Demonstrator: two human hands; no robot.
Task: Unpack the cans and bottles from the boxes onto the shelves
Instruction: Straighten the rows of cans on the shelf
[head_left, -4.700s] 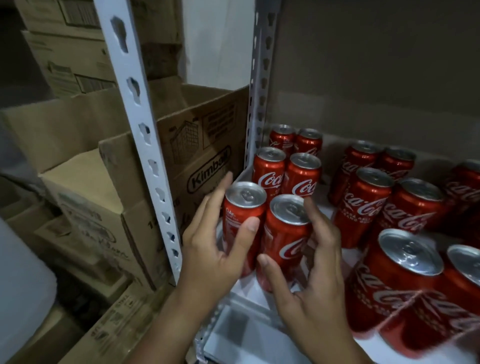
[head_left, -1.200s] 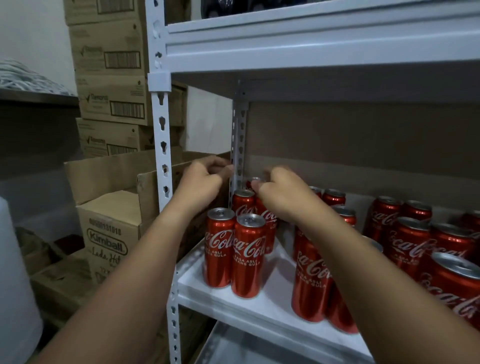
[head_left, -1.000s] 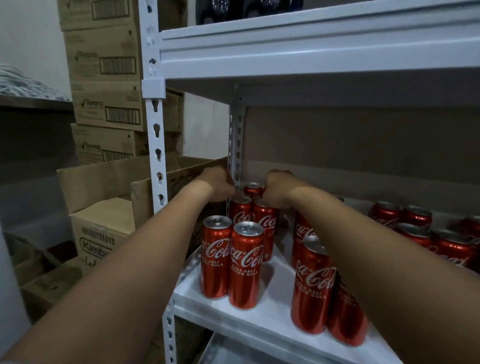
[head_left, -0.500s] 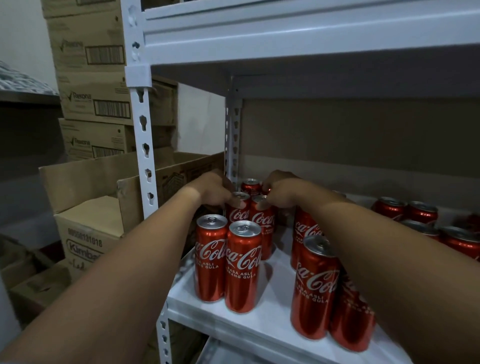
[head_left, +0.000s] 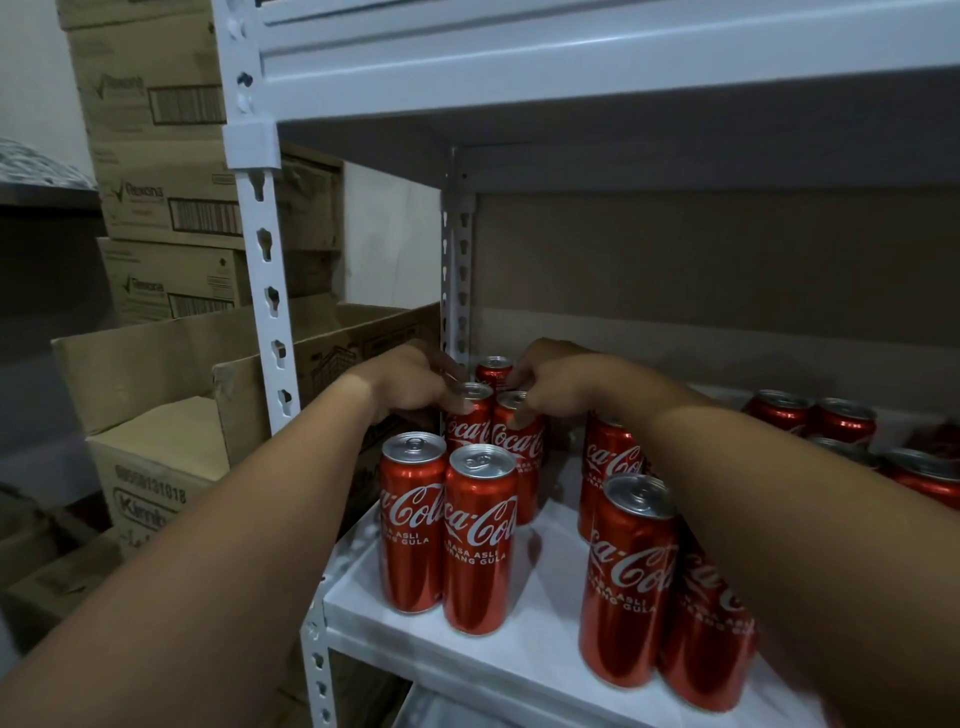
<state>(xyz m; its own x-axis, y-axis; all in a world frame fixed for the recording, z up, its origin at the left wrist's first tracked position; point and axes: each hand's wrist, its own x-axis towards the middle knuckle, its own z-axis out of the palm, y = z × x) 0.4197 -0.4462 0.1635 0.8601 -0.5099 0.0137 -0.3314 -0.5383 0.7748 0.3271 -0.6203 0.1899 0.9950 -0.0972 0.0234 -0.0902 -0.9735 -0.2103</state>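
— two hands are reaching to the far left corner of the white shelf (head_left: 540, 525). where are the cans sitting against the fingers?

— the left hand (head_left: 410, 387) is curling over the top of the left can of the second pair (head_left: 470, 421); its fingertips are lying on that can's rim and upper side. the right hand (head_left: 556, 387) is doing the same on the right can of that pair (head_left: 519, 441), fingers bent down onto its lid edge.

— are the fingers clamping or just touching?

— they are bending round the can tops, close together, gripping them. how far the thumbs are wrapping, i cannot tell.

— and the other cans?

— one more can (head_left: 493, 366) is standing farther back, between the two hands. a near pair (head_left: 449, 535) is standing upright at the shelf's front left, touching each other. another pair (head_left: 654, 587) is standing near and to the right, partly under the right forearm. more cans (head_left: 810, 415) are standing far right.

— beyond the shelf?

— brown cartons (head_left: 166, 171) are stacking up at the left, behind the white upright post (head_left: 265, 249).
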